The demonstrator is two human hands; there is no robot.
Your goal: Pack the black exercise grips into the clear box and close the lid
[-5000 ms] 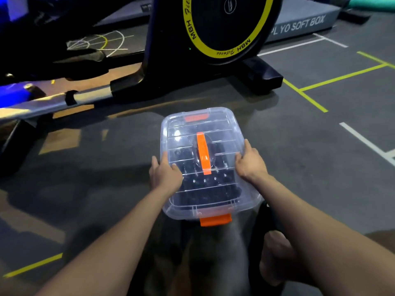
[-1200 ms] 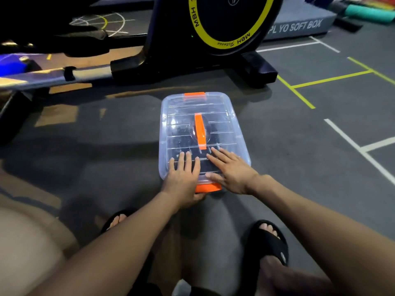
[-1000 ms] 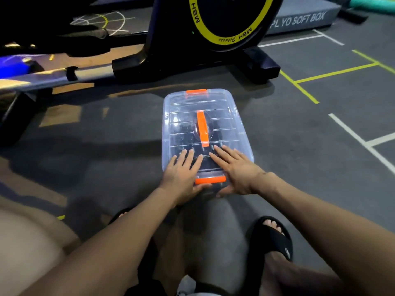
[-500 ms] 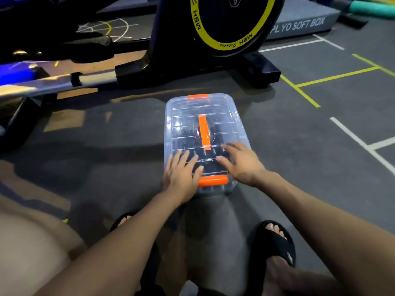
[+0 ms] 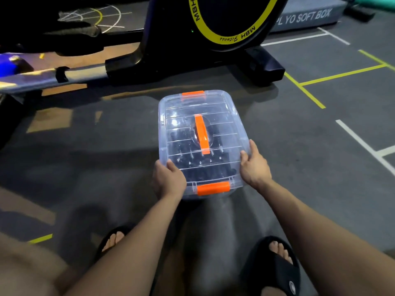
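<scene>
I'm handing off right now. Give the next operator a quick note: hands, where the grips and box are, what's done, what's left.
Left hand grips the clear box at its near left corner; right hand grips the near right corner.
Black exercise grips are inside, visible through the lid.
Lid is on; the near orange latch and far orange latch both appear folded down.
Whether the box rests on the gym floor or is lifted, I cannot tell.
Left: probably only confirm both latches are snapped, then let go.
</scene>
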